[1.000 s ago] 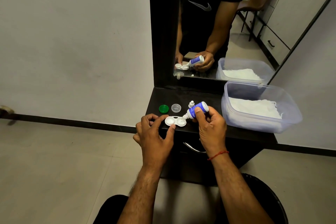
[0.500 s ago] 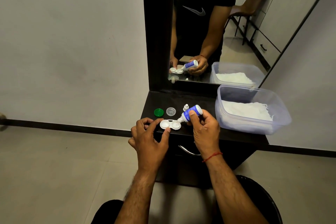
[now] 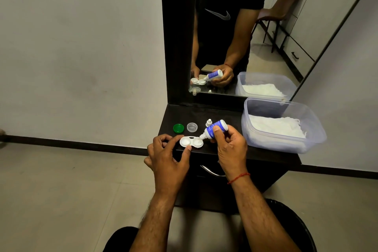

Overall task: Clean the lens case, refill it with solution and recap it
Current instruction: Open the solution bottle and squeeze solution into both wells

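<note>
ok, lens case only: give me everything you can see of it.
The lens case is white plastic, two round wells joined side by side, both uncapped. It lies flat near the front edge of the dark cabinet top. The left hand pinches its left well between thumb and finger. The bottle, tilted in the right hand, points its nozzle at the right well. A green cap and a clear cap lie behind it, apart.

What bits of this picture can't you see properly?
All in the head view.
Writing on the solution bottle: too small, and the thumb of the right hand covers part.
Liquid in the lens case wells: too small to tell how full.
Drawer handle: right end hidden behind the right hand.
Black round thing at the bottom: cut off by the picture's edge.
</note>
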